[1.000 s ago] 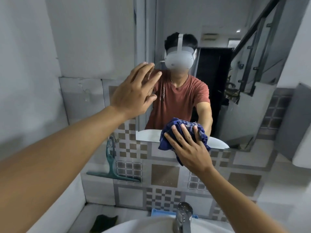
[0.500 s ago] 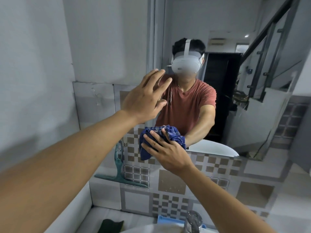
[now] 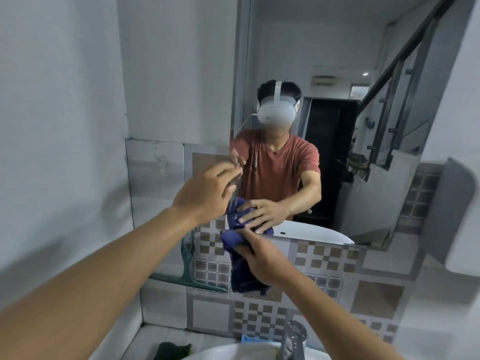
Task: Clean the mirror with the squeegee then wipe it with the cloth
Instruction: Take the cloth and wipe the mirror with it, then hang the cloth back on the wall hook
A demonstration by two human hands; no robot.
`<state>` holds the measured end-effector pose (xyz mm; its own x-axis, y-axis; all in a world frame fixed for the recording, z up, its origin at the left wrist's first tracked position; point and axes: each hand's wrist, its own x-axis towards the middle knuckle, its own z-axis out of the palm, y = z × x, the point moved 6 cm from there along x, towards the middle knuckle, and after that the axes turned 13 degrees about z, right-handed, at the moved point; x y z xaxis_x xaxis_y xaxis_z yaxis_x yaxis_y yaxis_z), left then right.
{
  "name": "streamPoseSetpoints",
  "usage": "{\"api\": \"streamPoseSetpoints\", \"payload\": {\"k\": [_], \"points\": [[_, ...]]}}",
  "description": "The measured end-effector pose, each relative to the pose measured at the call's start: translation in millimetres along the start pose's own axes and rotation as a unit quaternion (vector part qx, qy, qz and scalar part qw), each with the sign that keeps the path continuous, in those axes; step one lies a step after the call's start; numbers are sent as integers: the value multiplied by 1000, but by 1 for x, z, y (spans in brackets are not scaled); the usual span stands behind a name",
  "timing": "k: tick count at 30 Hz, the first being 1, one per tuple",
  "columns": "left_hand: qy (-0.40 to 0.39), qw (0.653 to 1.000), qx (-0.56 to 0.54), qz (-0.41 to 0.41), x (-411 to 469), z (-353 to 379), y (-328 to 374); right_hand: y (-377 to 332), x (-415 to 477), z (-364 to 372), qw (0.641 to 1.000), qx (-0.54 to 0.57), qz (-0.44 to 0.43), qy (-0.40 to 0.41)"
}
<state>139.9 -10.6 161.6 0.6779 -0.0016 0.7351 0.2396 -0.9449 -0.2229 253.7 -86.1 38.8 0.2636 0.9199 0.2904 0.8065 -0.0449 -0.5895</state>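
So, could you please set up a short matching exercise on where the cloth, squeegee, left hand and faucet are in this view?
Things:
1. blue cloth
2. teal squeegee
3. left hand
4. faucet

Places or states:
A. hangs on the tiled wall, left of the mirror's bottom corner, untouched
B. raised with fingers spread near the mirror's left edge
C. at the bottom of the picture, over the white basin
D. gripped by the right hand at the mirror's lower edge

Pairs: 1-D, 2-A, 3-B, 4-C
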Motion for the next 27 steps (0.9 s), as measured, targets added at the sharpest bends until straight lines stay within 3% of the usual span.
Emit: {"api": "streamPoseSetpoints", "payload": {"k": [3,6,10,13,16,21,24,27], "points": [[-24,985,-140,-100,-30,6,2,-10,-6,-23,985,160,65,3],[-67,931,-279,-226,-52,11,3,-27,-14,-36,941,328,79,-29],[-46,865,-429,-256,-59,-10,11,-47,-22,-45,867,489,65,-77],[-46,900,-365,-233,-59,-33,13,-62,-28,-50,838,532,68,-106],[-39,931,-281,-228,-57,-55,12,-76,-34,-54,857,497,89,-101],[-16,947,-221,-234,-49,-92,9,-101,-37,-62,868,479,106,-77],[-11,953,-203,-227,-49,-112,3,-123,-34,-70,937,348,38,-1],[-4,949,-218,-227,-55,-126,-6,-142,-24,-70,969,240,-9,63]]}}
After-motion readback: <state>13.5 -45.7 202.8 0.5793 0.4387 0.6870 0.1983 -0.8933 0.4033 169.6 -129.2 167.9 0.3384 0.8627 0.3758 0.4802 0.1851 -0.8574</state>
